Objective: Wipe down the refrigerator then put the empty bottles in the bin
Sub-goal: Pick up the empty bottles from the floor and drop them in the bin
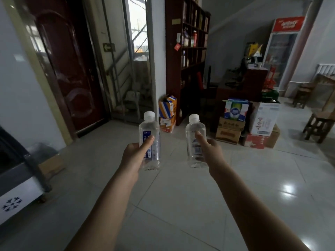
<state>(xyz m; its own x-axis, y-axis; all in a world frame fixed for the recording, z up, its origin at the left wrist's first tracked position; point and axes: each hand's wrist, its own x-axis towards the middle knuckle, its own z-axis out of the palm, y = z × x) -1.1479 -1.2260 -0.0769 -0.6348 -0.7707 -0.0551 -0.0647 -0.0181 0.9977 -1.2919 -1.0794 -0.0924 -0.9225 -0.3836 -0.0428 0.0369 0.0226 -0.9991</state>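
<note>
Above the pale, glossy floor tiles (172, 196), two bottles are held out at arm's length, side by side and not touching. The left-hand clear plastic bottle (150, 140), with a white screw cap and a blue-and-white label, is gripped by the left hand (134, 154). The right-hand clear plastic bottle (194, 140), of like make, is gripped by the right hand (212, 153).

Of each hand only the thumb is seen, laid up the front of its bottle. The fingers are wrapped behind and hidden, and both labels are partly covered, so the print cannot be read.

Both bottles are held upright with caps upward and long axes near vertical. Their walls are thin and transparent, and the floor is seen through them.

At the floor's left edge a white chest freezer with a dark snowflake mark (16, 198) is cut off by the frame. Stacked cardboard cartons (230, 131) are set on the floor beyond, beside a dark wooden shelf unit (188, 42). A glass-door display cooler with a red header (282, 51) is seen dimly at the far right.
</note>
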